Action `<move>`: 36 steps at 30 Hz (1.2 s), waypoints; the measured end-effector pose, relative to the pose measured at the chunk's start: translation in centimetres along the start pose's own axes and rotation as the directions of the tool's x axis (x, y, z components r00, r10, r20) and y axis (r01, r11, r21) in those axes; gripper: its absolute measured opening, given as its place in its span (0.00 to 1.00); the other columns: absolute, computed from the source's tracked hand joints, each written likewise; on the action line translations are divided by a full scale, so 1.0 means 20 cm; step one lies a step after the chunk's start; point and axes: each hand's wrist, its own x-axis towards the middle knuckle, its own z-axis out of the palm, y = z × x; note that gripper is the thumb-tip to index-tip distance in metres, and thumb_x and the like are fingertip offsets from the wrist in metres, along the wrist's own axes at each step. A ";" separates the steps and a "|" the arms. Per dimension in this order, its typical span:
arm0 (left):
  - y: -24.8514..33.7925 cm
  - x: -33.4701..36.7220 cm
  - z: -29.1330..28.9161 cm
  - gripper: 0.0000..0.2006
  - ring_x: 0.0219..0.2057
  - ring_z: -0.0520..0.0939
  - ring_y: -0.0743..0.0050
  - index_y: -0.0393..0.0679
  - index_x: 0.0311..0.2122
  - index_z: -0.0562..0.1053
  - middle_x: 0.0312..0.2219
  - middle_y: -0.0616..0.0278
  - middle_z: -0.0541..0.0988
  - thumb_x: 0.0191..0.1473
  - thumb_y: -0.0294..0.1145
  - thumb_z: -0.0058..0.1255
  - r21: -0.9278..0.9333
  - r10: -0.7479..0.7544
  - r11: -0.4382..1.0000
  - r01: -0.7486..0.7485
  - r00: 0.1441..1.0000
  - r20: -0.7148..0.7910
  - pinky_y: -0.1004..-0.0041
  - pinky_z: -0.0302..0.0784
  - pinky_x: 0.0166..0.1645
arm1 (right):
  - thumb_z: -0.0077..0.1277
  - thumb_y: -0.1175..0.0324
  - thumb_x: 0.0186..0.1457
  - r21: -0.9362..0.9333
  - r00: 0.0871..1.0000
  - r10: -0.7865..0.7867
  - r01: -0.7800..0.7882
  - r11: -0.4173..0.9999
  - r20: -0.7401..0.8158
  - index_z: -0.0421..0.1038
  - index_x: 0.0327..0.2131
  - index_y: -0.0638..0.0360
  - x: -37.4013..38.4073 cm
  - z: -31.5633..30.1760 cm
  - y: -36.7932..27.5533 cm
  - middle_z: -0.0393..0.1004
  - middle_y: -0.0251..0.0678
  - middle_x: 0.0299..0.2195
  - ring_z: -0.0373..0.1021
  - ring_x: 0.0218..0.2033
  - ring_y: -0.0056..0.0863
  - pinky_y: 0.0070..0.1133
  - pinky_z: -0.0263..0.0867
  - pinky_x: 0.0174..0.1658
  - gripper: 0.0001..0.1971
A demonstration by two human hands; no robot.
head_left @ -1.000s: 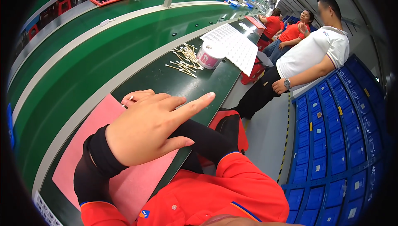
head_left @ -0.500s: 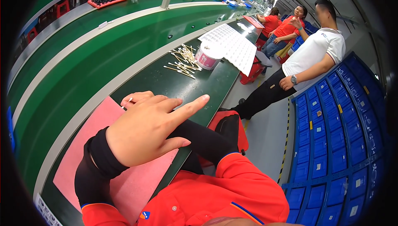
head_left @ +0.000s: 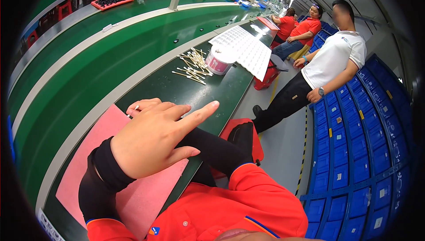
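My left hand point(head_left: 152, 137) is held above a pink mat point(head_left: 90, 159), back of the hand up. Its index finger and thumb stretch out apart, and nothing shows between them. Behind it my right hand point(head_left: 148, 102) is mostly hidden, its black-sleeved forearm passing underneath. The bent fingers of that hand hold a cotton swab point(head_left: 137, 107), of which only white tips peek out. Farther along the dark green bench lies a loose pile of cotton swabs point(head_left: 193, 68), beside a round pink-and-white tub point(head_left: 219, 62).
A white sheet with rows of cells point(head_left: 252, 55) lies past the tub. A green conveyor belt point(head_left: 97, 73) runs along the left. To the right stand a person in a white shirt point(head_left: 334, 57) and a rack of blue bins point(head_left: 349, 152). A red stool point(head_left: 259, 146) is beside the bench.
My hands keep almost the same pose; the view has shifted slightly. The person in white has lowered a raised hand, and so has a seated person in red behind.
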 end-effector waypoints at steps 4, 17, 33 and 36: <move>0.00 0.00 0.00 0.38 0.35 0.74 0.55 0.46 0.59 0.52 0.34 0.51 0.72 0.44 0.37 0.56 -0.015 -0.004 1.000 0.004 1.000 0.001 0.63 0.66 0.43 | 0.45 0.79 0.45 0.009 1.000 0.007 -0.007 1.000 0.004 0.70 0.25 0.65 0.01 0.00 0.00 0.71 0.39 0.20 0.69 0.23 0.29 0.21 0.64 0.26 0.03; 0.01 0.00 0.00 0.37 0.39 0.74 0.52 0.46 0.59 0.53 0.40 0.46 0.71 0.45 0.38 0.56 0.002 -0.011 1.000 0.011 1.000 -0.010 0.63 0.65 0.46 | 0.45 0.79 0.45 0.032 0.999 0.030 -0.030 0.999 0.015 0.70 0.25 0.65 0.02 -0.01 0.00 0.71 0.39 0.20 0.69 0.23 0.29 0.21 0.64 0.26 0.04; 0.00 0.01 0.01 0.37 0.40 0.72 0.52 0.46 0.58 0.56 0.41 0.49 0.70 0.43 0.38 0.57 -0.087 -0.044 0.995 0.045 0.999 0.011 0.63 0.64 0.48 | 0.45 0.80 0.44 -0.109 0.997 0.038 -0.045 0.993 -0.066 0.70 0.25 0.65 -0.29 0.26 0.08 0.71 0.39 0.20 0.70 0.24 0.29 0.21 0.64 0.27 0.04; 0.02 0.02 0.00 0.37 0.41 0.72 0.53 0.46 0.58 0.56 0.41 0.49 0.71 0.42 0.38 0.57 -0.085 -0.063 0.994 0.064 0.998 0.019 0.63 0.64 0.48 | 0.45 0.80 0.44 -0.122 0.997 0.030 -0.039 0.992 -0.078 0.70 0.25 0.65 -0.28 0.13 -0.01 0.71 0.39 0.20 0.70 0.24 0.29 0.21 0.64 0.27 0.04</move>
